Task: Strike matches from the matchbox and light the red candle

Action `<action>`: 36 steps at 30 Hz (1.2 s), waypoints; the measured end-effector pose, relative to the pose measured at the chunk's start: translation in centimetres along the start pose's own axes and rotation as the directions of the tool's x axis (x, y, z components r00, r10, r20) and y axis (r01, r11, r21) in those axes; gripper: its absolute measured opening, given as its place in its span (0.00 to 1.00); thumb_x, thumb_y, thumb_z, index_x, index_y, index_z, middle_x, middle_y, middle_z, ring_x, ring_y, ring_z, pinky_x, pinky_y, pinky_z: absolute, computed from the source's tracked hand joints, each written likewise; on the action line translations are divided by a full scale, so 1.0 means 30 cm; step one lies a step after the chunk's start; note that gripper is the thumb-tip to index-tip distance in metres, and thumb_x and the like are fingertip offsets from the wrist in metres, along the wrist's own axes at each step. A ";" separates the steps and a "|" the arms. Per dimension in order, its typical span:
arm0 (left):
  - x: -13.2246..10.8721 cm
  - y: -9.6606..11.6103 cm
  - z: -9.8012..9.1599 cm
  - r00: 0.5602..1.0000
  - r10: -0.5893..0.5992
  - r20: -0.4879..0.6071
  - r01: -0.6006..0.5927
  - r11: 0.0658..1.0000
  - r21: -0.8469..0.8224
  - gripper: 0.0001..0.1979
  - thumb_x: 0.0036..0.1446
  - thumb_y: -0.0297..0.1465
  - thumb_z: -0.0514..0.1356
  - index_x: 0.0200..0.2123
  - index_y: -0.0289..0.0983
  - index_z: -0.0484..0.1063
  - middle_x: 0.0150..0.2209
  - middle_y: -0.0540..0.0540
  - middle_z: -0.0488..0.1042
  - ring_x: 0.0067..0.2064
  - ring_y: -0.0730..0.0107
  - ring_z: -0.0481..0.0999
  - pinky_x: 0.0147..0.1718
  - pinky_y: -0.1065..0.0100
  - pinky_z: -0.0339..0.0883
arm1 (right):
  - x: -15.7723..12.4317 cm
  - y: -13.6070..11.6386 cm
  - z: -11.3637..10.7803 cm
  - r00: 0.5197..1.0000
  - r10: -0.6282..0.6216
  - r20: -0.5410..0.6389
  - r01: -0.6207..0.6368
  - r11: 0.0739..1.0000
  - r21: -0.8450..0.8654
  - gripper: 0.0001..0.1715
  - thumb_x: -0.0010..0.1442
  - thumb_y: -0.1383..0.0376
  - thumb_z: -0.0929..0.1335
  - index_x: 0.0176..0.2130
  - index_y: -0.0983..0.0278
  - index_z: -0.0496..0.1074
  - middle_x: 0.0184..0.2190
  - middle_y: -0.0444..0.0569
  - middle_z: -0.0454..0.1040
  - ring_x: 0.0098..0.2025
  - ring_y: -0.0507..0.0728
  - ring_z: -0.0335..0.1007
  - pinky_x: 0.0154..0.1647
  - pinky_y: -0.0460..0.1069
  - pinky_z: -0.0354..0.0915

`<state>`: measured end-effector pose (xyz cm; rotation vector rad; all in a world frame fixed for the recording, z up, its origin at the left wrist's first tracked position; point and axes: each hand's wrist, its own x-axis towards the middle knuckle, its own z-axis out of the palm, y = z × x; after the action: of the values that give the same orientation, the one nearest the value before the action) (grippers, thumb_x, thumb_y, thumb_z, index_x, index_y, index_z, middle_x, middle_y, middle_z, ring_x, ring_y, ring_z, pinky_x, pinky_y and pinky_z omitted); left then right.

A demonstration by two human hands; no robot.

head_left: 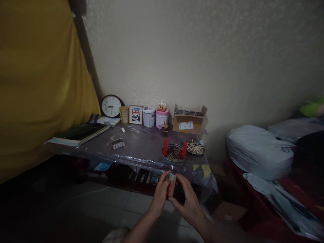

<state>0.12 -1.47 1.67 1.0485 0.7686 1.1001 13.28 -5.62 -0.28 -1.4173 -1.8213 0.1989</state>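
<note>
Low in front of the table, my left hand [160,194] is closed around a small matchbox [171,189]. Pale match sticks show at the matchbox's partly open upper end. My right hand [188,199] is at the box's right side, thumb and fingers spread apart. Its thumb tip is near the lower end and its index fingertip near the upper corner; whether they touch is unclear. Just beyond both hands, a round metal tray [174,160] holds dark-tipped matches and two red scoop-like pieces. Beside it, a dish [202,152] holds pale sticks.
A row of small matchboxes [118,143] lies on the plastic-covered table [141,145]. Along the wall stand a clock [111,106], a panda picture [136,114], tins [149,117] and an open cardboard box [189,124]. Right of the table is a white plastic bag [260,152].
</note>
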 end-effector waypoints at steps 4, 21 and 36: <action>0.013 -0.029 -0.007 1.000 0.013 0.006 -0.012 1.000 -0.012 0.19 0.52 0.31 0.49 0.48 0.37 0.63 0.38 0.45 0.74 0.42 0.63 0.72 0.43 0.65 0.62 | 0.000 0.022 0.009 1.000 -0.005 0.002 0.005 1.000 -0.016 0.38 0.52 0.61 0.69 0.59 0.59 0.52 0.56 0.54 0.60 0.58 0.63 0.55 0.56 0.59 0.58; 0.021 -0.045 0.003 0.997 0.080 -0.005 -0.080 0.997 0.023 0.08 0.53 0.32 0.51 0.23 0.39 0.61 0.24 0.53 0.61 0.30 0.71 0.62 0.35 0.69 0.58 | 0.005 0.006 -0.001 0.997 -0.081 0.003 0.081 0.997 -0.012 0.28 0.55 0.63 0.67 0.54 0.59 0.59 0.50 0.52 0.67 0.53 0.61 0.63 0.53 0.56 0.63; 0.025 -0.019 0.004 0.996 0.047 0.072 -0.050 0.998 0.040 0.22 0.44 0.38 0.64 0.44 0.37 0.72 0.40 0.43 0.74 0.42 0.62 0.70 0.45 0.64 0.60 | 0.050 0.051 -0.072 0.943 0.332 0.013 -0.317 0.889 0.330 0.21 0.53 0.54 0.67 0.44 0.60 0.70 0.44 0.50 0.74 0.47 0.61 0.70 0.50 0.54 0.65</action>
<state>0.65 -0.84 1.17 1.1411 0.7152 1.0862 15.77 -4.49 1.04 -1.4606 -1.4224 0.6106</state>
